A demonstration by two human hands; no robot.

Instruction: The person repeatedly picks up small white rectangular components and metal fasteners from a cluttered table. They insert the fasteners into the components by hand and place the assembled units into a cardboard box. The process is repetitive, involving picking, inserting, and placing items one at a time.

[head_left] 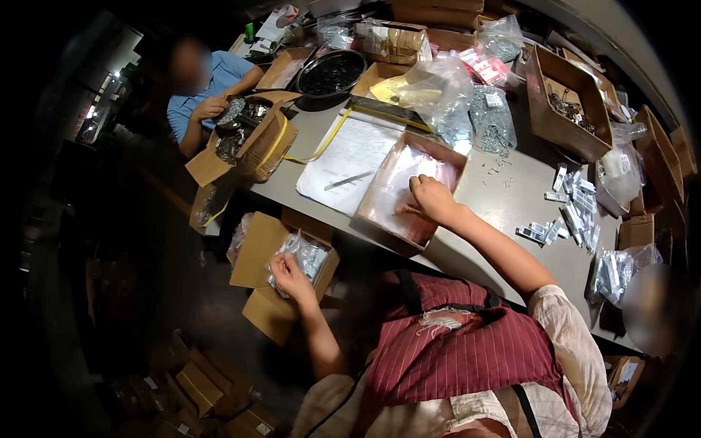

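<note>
My left hand (290, 277) is closed, its fingers curled together over an open cardboard box (264, 244) below the table's front edge. Whatever is between those fingers is too small to make out. Clear bags of silvery parts (310, 257) fill that box, right beside the hand. My right hand (432, 200) reaches over a shallow cardboard box (455, 162) on the table, thumb and fingers apart. Thin clear plastic bags (398, 182) lie in this box under the hand, and I see nothing in its grasp.
Written sheets (343, 157) lie left of the shallow box. Small grey metal parts (577, 208) are piled at right, near a box of metal pieces (566, 109). A black round pan (332, 73) stands at the back. Across, a person in a blue shirt (230, 71) handles parts in a carton (274, 146).
</note>
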